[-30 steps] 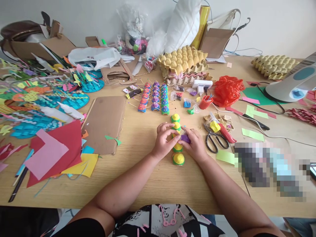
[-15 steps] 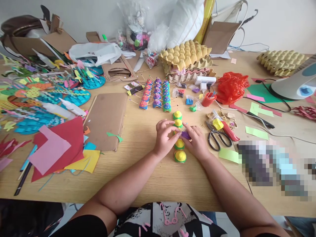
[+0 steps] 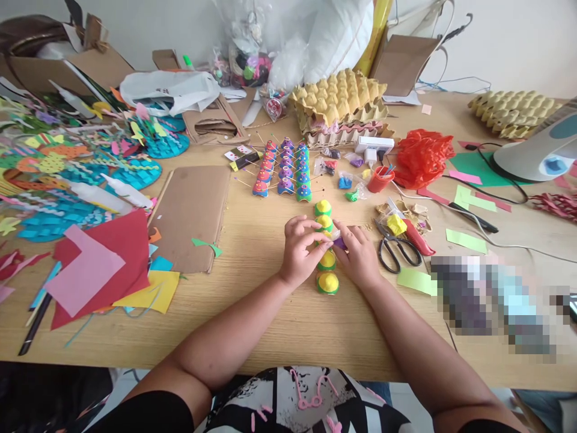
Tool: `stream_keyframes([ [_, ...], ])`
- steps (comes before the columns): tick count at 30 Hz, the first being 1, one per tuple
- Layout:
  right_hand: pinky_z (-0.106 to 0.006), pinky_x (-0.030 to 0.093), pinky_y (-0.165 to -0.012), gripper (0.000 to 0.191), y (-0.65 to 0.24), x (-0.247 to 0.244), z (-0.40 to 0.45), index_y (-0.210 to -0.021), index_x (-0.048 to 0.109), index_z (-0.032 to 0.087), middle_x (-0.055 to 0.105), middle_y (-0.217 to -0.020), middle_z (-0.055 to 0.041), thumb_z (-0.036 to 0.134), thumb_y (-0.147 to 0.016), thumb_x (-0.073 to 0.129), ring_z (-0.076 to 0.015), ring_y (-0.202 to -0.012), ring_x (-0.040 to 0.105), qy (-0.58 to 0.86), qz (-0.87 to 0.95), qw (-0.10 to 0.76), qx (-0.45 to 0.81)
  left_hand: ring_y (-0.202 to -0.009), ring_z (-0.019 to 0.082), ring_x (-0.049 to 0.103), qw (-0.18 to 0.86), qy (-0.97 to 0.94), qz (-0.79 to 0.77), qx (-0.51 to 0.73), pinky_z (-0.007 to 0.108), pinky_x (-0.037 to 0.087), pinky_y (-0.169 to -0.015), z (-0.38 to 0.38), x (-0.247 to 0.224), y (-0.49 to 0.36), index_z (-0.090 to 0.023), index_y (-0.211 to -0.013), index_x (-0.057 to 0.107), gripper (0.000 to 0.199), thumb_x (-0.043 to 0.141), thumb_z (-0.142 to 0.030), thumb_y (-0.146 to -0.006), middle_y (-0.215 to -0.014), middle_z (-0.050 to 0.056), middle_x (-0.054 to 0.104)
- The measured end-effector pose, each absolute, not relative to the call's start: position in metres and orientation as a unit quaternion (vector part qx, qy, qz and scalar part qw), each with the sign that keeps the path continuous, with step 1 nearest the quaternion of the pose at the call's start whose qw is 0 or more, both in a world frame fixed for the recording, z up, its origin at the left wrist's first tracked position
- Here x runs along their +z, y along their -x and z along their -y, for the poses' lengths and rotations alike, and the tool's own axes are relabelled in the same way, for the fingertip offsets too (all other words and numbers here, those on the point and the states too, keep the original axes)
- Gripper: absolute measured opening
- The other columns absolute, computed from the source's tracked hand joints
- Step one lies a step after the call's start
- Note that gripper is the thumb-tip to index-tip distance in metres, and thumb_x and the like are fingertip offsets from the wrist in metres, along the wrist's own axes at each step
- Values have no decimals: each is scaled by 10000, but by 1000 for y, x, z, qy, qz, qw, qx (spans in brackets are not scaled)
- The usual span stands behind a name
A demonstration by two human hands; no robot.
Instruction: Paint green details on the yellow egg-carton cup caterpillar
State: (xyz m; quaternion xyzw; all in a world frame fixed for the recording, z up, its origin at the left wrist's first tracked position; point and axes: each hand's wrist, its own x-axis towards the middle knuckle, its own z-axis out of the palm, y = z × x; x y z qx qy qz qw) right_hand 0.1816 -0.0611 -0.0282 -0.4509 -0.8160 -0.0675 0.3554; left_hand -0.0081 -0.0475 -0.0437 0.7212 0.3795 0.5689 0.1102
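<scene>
Between my two hands is a small clear plastic bag with a purple lump [image 3: 339,243], which looks like modelling clay. My left hand [image 3: 298,251] is closed, thumb and forefinger pinching the bag's clear edge. On the other side my right hand [image 3: 362,257] grips the purple part between thumb and fingers. Below them stands a strip of green egg-carton cups topped with yellow domes [image 3: 327,282]; my hands partly cover its middle. Beyond it are three finished-looking rows of painted cups [image 3: 285,170] in red, purple and blue-green, with pins sticking out of their sides.
Scissors [image 3: 399,248] and a yellow clay lump [image 3: 396,225] lie right of my hands. A red cup [image 3: 381,179] and a red plastic bag [image 3: 424,153] stand farther back. Cardboard [image 3: 192,216] and coloured paper [image 3: 101,270] lie left. Egg trays [image 3: 338,99] are stacked behind.
The view has shifted slightly. My hands stay over the yellow-topped strip, and more of the bag's clear plastic shows between my fingers.
</scene>
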Motion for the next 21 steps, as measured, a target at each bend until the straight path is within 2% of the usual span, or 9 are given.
stream_keyframes([
  [4, -424, 585, -822, 644, -182, -30, 62, -1615, 432, 248, 716, -1062, -85, 214, -1008, 644, -256, -932, 668, 450, 806, 383, -25, -1271, 225, 559, 142, -728, -366, 562, 447, 439, -1196, 49, -39, 8, -271, -966, 750, 44, 728, -266, -1004, -1110, 35, 737],
  [7, -430, 574, -836, 729, -183, -28, 65, -1609, 432, 263, 687, -1088, -77, 99, -922, 610, -247, -924, 650, 443, 802, 400, -3, -1260, 221, 589, 167, -740, -345, 553, 466, 435, -1212, 52, -34, 9, -262, -1009, 738, 105, 644, -223, -1034, -1144, 45, 742],
  [10, -428, 555, -851, 732, -183, -25, 67, -1537, 524, 271, 646, -1115, -80, 57, -841, 593, -247, -961, 630, 443, 799, 406, -11, -1242, 211, 603, 151, -758, -325, 545, 465, 433, -1215, 53, -31, 10, -261, -1027, 744, 163, 612, -165, -1029, -1164, 51, 727],
  [14, -445, 513, -902, 654, -184, -21, 69, -1437, 646, 302, 568, -1099, -74, 62, -832, 589, -256, -1020, 602, 452, 793, 402, -69, -1211, 199, 601, 105, -772, -307, 546, 441, 471, -1181, 53, -33, 10, -273, -1007, 757, 212, 632, -102, -1004, -1145, 48, 716],
  [17, -442, 506, -893, 684, -185, -21, 69, -1492, 612, 319, 556, -1059, -66, 65, -858, 567, -252, -1002, 595, 451, 791, 404, -88, -1187, 211, 615, 99, -777, -311, 539, 446, 490, -1156, 52, -34, 9, -274, -1017, 751, 161, 687, -130, -985, -1118, 38, 744],
  [21, -475, 519, -912, 747, -185, -22, 69, -1582, 506, 338, 623, -1079, -76, 69, -886, 542, -271, -1025, 628, 460, 785, 405, -86, -1085, 199, 677, 109, -778, -314, 533, 434, 510, -1091, 51, -32, 8, -273, -1042, 725, 91, 728, -200, -988, -1050, 6, 796],
])
